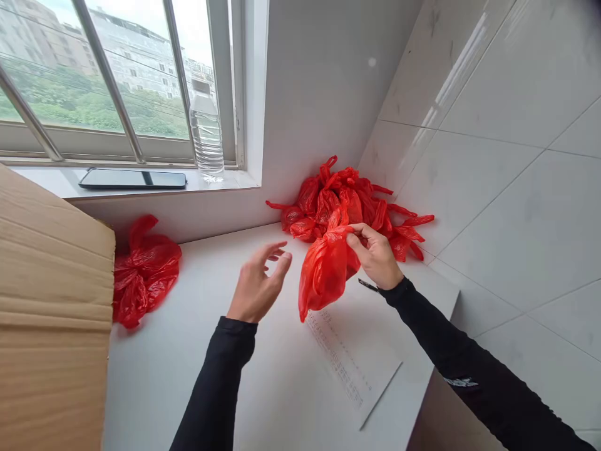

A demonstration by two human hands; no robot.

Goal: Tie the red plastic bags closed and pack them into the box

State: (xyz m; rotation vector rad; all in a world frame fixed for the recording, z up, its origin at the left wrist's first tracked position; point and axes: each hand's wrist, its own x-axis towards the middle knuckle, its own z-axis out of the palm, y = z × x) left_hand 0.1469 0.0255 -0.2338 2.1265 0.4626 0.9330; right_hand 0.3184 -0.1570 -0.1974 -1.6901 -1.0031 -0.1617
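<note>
My right hand (374, 254) pinches the gathered neck of a red plastic bag (326, 269), which hangs above the white table (277, 388). The bag's contents cannot be made out. To its left, my left hand (260, 282) is raised with thumb and fingers apart, holding nothing and not touching the bag. Just behind the held bag, a heap of knotted red plastic bags (323, 200) lies in the corner against the wall. Below it a sheet of printed paper (350, 369) lies on the table, its upper end hidden by the bag.
A pen (367, 285) lies near my right wrist. At the left, another red bag (145, 269) sits beside a cardboard box (51, 313). A phone (133, 179) and a water bottle (206, 134) are on the windowsill. Tiled wall (516, 232) bounds the right side.
</note>
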